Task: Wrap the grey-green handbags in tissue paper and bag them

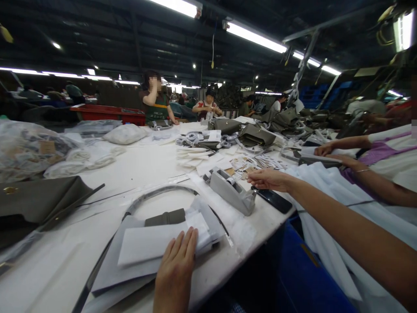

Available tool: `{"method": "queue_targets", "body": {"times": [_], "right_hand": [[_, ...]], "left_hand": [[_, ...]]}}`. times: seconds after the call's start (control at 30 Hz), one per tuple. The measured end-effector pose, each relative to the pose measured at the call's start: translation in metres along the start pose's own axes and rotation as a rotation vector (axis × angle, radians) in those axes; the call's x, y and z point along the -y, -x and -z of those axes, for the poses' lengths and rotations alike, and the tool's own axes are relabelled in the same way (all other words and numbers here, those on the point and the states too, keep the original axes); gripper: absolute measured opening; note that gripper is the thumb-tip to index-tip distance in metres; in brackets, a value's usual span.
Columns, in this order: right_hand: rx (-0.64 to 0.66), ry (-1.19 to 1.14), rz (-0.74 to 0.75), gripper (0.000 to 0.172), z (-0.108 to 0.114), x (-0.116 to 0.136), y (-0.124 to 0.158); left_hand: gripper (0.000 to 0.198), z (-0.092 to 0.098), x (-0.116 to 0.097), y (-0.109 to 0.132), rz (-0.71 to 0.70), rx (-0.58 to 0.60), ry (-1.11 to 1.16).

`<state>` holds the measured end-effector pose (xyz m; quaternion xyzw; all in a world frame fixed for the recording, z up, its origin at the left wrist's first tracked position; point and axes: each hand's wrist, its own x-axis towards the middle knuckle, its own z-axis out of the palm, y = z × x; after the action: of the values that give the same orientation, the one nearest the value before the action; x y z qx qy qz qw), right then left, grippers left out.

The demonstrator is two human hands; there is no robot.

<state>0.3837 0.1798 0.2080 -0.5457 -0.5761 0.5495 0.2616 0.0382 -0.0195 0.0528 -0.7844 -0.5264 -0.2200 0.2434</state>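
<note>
My left hand (177,265) lies with fingers stretched over a folded white foam sheet (150,243). The sheet rests on a grey-green bag (166,217), partly covered in pale wrapping, and a long wrapped strap (163,191) loops around it on the table. My right hand (269,179) is held above the far end of a grey tape dispenser (228,191), thumb and fingertips pinched together. Whatever is between those fingertips is too small to make out. A black phone (273,200) lies just below my right hand.
Paper tags (257,163) are scattered beyond the dispenser, with more bags (257,137) behind. Another bag (42,200) sits at the left. Pale foam sheets (329,195) drape over a blue bin (306,265) at the right. A co-worker's hands (329,154) work close by.
</note>
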Motion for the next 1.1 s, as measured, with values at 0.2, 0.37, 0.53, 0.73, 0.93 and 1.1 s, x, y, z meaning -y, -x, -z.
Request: {"method": "queue_targets", "body": {"times": [0.2,0.37,0.53,0.73,0.93,1.1], "right_hand": [[-0.057,-0.034,-0.115,0.03,0.007,-0.018,0.062],[-0.187,-0.06,-0.15,0.036,-0.003,-0.061,0.073],[-0.254,0.033,-0.059,0.045,-0.011,-0.093,0.053],[-0.283,0.204,0.012,0.038,-0.005,-0.102,0.041],[-0.12,0.59,0.25,0.024,-0.017,-0.071,0.074],[0.15,0.888,0.574,0.021,-0.07,-0.007,0.08]], "left_hand": [[0.06,-0.001,0.001,0.003,-0.01,0.019,-0.02],[0.06,-0.001,0.002,0.004,0.004,0.019,0.003],[0.061,-0.001,0.002,0.004,-0.005,0.01,0.026],[0.065,0.001,0.002,0.004,0.01,0.015,0.034],[0.061,0.001,0.0,0.004,0.019,0.006,0.044],[0.056,0.002,-0.001,0.003,0.028,0.027,0.036]]}}
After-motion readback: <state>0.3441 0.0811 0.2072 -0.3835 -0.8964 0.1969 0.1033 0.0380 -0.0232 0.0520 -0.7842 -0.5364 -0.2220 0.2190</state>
